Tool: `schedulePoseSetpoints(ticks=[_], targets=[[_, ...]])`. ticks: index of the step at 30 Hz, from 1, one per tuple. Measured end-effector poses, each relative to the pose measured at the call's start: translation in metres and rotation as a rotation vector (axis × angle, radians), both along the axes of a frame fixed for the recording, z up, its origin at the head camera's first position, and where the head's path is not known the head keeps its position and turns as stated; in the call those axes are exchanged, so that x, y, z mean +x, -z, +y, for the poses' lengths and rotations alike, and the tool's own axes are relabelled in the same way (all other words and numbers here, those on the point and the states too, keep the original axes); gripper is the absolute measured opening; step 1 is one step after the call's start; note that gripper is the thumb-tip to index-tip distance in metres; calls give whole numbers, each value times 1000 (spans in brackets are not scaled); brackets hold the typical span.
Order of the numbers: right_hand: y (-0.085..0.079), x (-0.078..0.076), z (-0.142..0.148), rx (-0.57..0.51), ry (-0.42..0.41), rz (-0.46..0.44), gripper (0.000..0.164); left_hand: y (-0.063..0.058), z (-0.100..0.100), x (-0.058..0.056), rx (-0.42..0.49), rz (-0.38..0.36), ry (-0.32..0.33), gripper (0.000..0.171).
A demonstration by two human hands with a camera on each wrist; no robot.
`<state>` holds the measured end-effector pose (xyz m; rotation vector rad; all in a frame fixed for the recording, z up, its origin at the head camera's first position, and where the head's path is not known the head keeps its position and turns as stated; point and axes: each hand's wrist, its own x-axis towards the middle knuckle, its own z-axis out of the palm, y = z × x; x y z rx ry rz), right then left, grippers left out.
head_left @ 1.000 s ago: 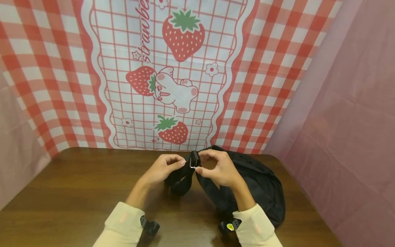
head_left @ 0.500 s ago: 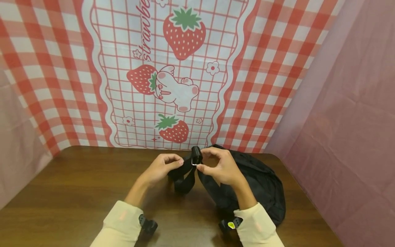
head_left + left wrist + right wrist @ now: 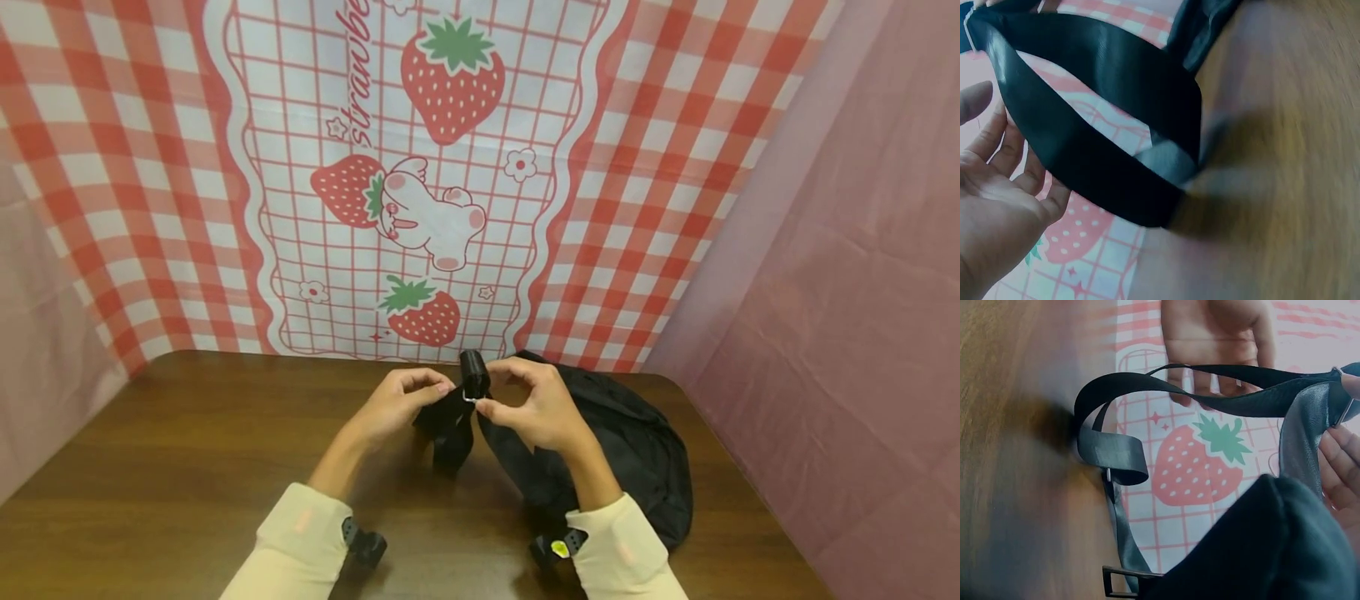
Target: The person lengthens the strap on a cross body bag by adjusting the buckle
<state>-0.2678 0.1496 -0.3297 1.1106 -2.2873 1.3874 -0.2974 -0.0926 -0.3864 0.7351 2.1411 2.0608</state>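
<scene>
Currently right grip [image 3: 542,406] pinches buckle [image 3: 469,398]; left grip [image 3: 395,407], fingers relaxed, at strap [image 3: 1104,169]; black bag [image 3: 637,454] beside right grip.

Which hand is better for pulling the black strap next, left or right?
Probably the left hand: its fingers are at the looped black strap. The right hand holds the metal buckle, so it could keep that steady.

1. Here's the strap [image 3: 1085,153], smooth webbing, catching a satiny sheen!
2. And bright, shiny metal on the buckle [image 3: 968,28].
3. The bag [image 3: 637,467]: soft cloth, mostly matt, creased.
4. Wood-grained table [image 3: 187,467], smooth, faintly glossy.
5. Behind, the backdrop [image 3: 667,167], matt printed cloth.
</scene>
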Motion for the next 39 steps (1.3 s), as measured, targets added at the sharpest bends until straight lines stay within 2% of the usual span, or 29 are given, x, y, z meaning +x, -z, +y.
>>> schedulePoseSetpoints(ticks=[5,12,16,19,23,29,31,39], targets=[[12,-12,7,-1,10,-17,36,7,-4,-3,-45,33,10,23],[15,-16,7,-23,-32,13,33,0,3,-2,30,53,40,28],[14,-14,3,-32,-39,19,27,-7,9,1,68,75,37,26],[4,-4,-2,-27,-22,24,20,-11,12,3,66,86,10,23],[-8,9,-5,-7,29,-6,10,-13,13,6,6,110,-40,30],[13,-12,2,5,53,-38,9,-14,12,6,-83,149,-49,54],[16,-17,3,13,47,-34,9,-14,12,6,-103,146,-63,55],[17,-18,4,35,53,-55,9,-14,13,6,-177,179,-104,54]])
